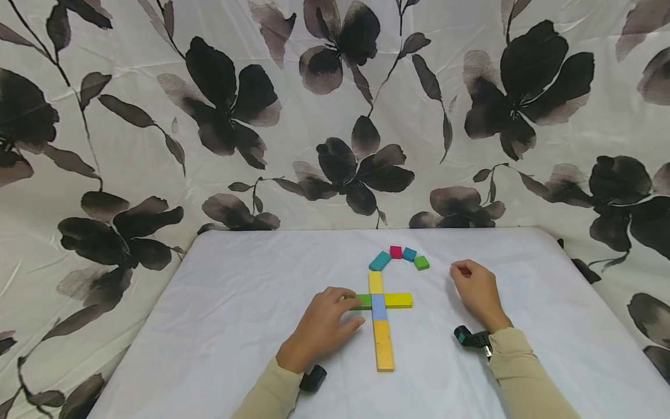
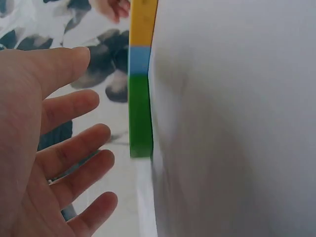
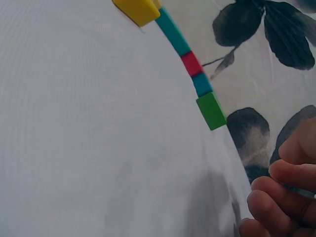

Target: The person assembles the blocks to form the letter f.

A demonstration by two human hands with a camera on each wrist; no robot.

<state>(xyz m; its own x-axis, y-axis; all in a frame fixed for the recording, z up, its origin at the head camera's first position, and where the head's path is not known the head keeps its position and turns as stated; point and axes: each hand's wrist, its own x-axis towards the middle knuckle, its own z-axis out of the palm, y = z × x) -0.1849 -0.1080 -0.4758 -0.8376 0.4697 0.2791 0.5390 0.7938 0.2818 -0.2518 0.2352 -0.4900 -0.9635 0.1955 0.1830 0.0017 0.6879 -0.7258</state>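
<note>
Wooden blocks lie on the white cloth as a cross with a curved top. A blue block [image 1: 379, 306] forms its centre, a long yellow block [image 1: 384, 346] its stem, and another yellow block [image 1: 399, 300] its right arm. My left hand [image 1: 325, 323] hovers with spread fingers at the green block [image 2: 140, 116] on the left arm, partly covering it in the head view; it holds nothing. To the right, my right hand [image 1: 476, 291] has loosely curled fingers with nothing visible in them. Nearest to it is a small green block [image 3: 211, 111].
Above the short yellow block [image 1: 376, 282], a teal block [image 1: 379, 261], a red block [image 1: 395, 252] and a small blue block [image 1: 409, 254] curve rightward. The white-covered table [image 1: 235, 273] ends at a floral cloth [image 1: 340, 116] behind.
</note>
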